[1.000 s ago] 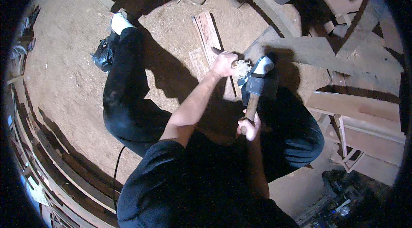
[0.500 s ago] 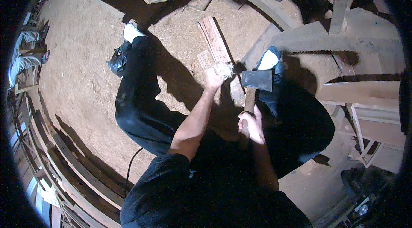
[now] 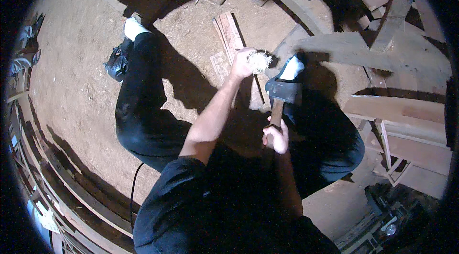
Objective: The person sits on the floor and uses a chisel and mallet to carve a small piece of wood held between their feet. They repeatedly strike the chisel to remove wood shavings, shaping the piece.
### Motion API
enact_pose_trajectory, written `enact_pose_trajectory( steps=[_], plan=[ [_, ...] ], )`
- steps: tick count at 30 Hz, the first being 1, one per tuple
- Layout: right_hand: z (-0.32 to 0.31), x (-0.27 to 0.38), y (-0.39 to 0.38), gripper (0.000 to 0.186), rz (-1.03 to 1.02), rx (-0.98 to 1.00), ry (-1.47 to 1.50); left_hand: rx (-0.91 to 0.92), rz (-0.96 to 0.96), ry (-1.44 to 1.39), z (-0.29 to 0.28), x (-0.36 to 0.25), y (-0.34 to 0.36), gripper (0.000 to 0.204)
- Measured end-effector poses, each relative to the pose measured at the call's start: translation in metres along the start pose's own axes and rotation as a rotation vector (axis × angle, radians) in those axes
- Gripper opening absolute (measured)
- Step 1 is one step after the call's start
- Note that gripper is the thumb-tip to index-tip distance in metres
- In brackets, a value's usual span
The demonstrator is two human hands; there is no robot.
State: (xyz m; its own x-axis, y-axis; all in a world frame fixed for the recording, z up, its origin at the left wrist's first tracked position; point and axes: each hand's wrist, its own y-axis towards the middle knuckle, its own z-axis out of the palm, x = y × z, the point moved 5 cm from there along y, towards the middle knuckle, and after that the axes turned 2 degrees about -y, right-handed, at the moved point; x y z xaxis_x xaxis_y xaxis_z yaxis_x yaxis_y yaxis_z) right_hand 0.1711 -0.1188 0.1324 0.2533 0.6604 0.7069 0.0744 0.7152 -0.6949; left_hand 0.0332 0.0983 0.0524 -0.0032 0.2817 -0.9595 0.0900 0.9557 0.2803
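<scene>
My left hand is wrapped round something with a pale, frayed, fibrous end that sticks out of the fist. Its lower part is hidden by the hand. In my right hand is the wooden handle of an axe, gripped below its dark, blocky head. The axe head is raised near my right foot, apart from the frayed end. Just beyond my left hand a reddish wooden plank lies on the ground, with a flat, pale piece of wood beside it.
My legs are spread on sandy ground, a dark plastic bag by my left foot. Curved timbers stand ahead and to the right, boards further right. Long beams line the left, where a black cable runs.
The view has shifted slightly. My left hand has moved a little right with the frayed thing, past the plank's edge. The axe head has tilted, and both grips are kept.
</scene>
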Motion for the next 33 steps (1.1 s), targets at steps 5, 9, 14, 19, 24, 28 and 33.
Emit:
enact_pose_trajectory(
  steps=[5, 9, 14, 19, 24, 28, 33],
  plan=[
    [0.008, 0.001, 0.006, 0.041, 0.026, 0.05, 0.051, -0.196, -0.253, -0.07, -0.018, 0.026, -0.051, 0.017],
    [0.009, -0.002, 0.004, 0.041, 0.059, 0.04, 0.018, -0.225, -0.369, -0.283, -0.02, 0.033, -0.059, 0.018],
    [0.0, -0.017, 0.013, 0.043, -0.008, 0.052, -0.068, -0.118, -0.237, 0.062, -0.001, 0.033, -0.042, 0.02],
    [-0.01, -0.016, 0.016, 0.044, -0.048, 0.036, -0.082, -0.084, -0.287, 0.102, 0.01, 0.034, -0.023, 0.023],
    [-0.012, -0.012, 0.012, 0.043, 0.04, 0.019, -0.001, -0.202, -0.293, -0.034, 0.011, 0.041, -0.017, 0.022],
    [-0.001, 0.002, 0.005, 0.043, 0.08, 0.007, 0.017, -0.182, -0.192, 0.119, 0.018, 0.037, -0.013, 0.025],
    [-0.001, 0.0, 0.01, 0.042, 0.038, 0.048, -0.023, -0.067, -0.153, -0.159, 0.001, 0.016, -0.016, 0.013]
  ],
)
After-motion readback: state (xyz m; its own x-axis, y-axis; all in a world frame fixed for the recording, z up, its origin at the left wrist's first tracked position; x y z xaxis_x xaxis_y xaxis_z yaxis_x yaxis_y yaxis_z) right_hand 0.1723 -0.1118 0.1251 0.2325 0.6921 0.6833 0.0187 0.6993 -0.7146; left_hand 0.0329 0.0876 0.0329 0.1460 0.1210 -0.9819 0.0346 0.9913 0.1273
